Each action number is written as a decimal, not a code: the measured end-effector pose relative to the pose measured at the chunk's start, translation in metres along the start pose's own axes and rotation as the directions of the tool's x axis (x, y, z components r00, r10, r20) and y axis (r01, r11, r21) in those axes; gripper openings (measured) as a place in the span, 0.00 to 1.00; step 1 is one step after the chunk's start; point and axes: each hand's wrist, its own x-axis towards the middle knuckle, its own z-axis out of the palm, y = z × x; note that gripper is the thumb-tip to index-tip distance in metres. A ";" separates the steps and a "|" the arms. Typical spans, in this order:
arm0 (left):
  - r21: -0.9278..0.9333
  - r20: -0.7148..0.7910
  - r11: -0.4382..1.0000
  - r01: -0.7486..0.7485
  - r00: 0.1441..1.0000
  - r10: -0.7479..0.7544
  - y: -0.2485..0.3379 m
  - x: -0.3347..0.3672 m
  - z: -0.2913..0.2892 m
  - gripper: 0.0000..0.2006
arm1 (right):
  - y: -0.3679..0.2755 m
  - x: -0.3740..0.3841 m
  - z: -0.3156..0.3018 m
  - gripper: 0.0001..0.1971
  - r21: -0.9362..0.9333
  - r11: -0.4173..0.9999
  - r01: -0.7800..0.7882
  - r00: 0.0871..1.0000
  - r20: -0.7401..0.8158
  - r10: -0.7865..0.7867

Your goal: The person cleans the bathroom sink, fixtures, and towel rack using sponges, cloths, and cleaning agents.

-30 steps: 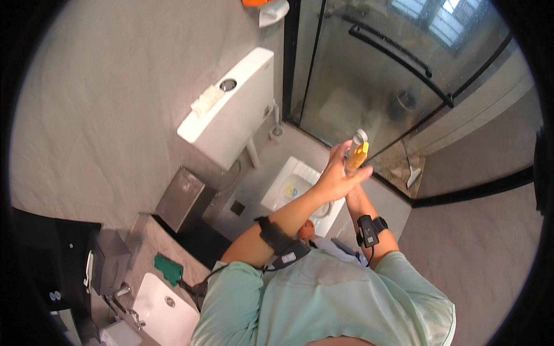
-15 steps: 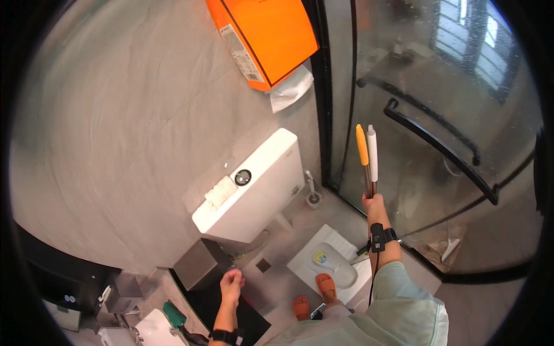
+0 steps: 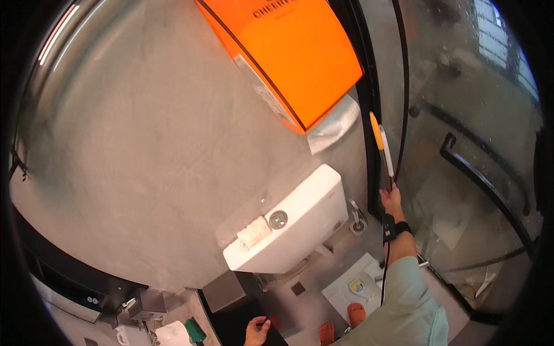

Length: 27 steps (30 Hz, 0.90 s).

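My right hand is closed round two metal poles, one with a yellow grip and one with a white grip. Both grips point up beside the black frame of the glass shower door; the poles' lower ends are hidden behind my arm. Low in the picture my left hand is loosely curled, thumb and fingers apart, with nothing visible in it. Around it are a dark cabinet and a grey box-shaped bin. Ahead, a white cistern hangs on the wall with a folded cloth on top.
An orange tissue pack with a tissue hanging out is on the wall. A toilet brush stands in the corner, near the squat toilet. The shower door handle is at right, a washbasin at lower left.
The view has shifted, so the cistern and tissue pack sit further right and lower. My right hand still grips both poles, now beside the door frame. My left hand's fingers have loosened.
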 end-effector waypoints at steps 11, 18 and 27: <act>-0.041 -0.116 0.990 -0.136 0.985 0.131 0.015 0.008 -0.032 0.13 | -0.042 -0.213 0.225 0.31 -0.314 0.894 0.320 0.854 0.503 -0.129; -0.053 -0.295 0.956 -0.289 0.919 0.261 -0.001 -0.008 -0.063 0.13 | -0.036 -0.329 0.327 0.35 -0.284 0.946 -0.160 0.399 0.858 0.325; -0.118 -0.399 0.969 -0.215 0.904 0.152 -0.073 -0.048 -0.073 0.11 | -0.037 -0.341 0.310 0.32 -0.135 0.979 -0.156 0.505 0.840 0.196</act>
